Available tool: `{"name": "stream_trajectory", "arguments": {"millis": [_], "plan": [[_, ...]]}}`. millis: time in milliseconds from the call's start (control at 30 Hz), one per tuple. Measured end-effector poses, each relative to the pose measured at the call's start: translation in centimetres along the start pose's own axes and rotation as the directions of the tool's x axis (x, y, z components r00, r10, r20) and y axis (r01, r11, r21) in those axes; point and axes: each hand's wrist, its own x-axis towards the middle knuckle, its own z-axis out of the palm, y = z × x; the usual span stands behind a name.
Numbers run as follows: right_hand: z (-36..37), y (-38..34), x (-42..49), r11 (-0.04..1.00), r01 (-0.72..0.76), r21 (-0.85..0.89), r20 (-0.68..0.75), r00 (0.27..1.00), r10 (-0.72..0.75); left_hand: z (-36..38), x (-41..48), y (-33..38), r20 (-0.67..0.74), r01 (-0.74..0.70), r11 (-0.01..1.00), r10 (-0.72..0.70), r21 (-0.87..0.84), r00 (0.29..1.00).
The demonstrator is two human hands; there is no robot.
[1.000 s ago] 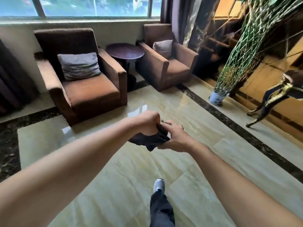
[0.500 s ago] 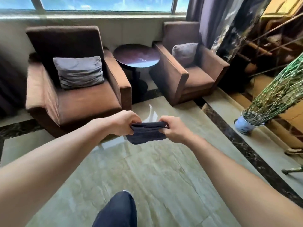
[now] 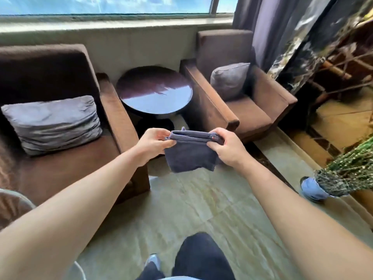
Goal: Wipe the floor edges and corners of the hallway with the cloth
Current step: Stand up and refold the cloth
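Observation:
A folded dark blue-grey cloth (image 3: 189, 153) hangs in the air between my two hands, well above the pale marble floor (image 3: 191, 209). My left hand (image 3: 153, 143) pinches its upper left corner. My right hand (image 3: 227, 147) pinches its upper right corner. The cloth is stretched flat between them and droops below. A dark marble border strip (image 3: 264, 160) runs along the floor to the right of the cloth, partly hidden by my right arm.
Two brown armchairs (image 3: 66, 164) (image 3: 250, 112) with grey cushions flank a round dark side table (image 3: 154, 89) under the window. A pale blue plant pot (image 3: 310, 188) with green fronds stands at the right. My legs and shoe show at the bottom.
I have walked closer to the chairs and table. The cloth, bunched between my hands a second ago, is now spread out and held by its two top corners.

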Motion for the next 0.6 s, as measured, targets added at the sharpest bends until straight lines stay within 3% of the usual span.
{"name": "stream_trajectory", "arguments": {"millis": [133, 400, 600], "plan": [[0.1, 2.8, 12.5, 0.999, -0.037, -0.023, 0.067, 0.997, 0.038, -2.0, 12.1, -0.9, 0.038, 0.063, 0.998, -0.063, 0.021, 0.997], [4.6, 8.7, 37.8, 0.998, -0.055, -0.039, 0.260, 0.963, 0.064, -5.9, 33.9, -5.1, -0.053, 0.296, 0.943, -0.307, -0.154, 0.950], [8.1, 10.1, 51.9, 0.987, -0.115, -0.115, 0.383, 0.911, 0.151, -9.9, 46.4, -7.4, 0.049, 0.472, 0.855, -0.473, -0.214, 0.880]]}}
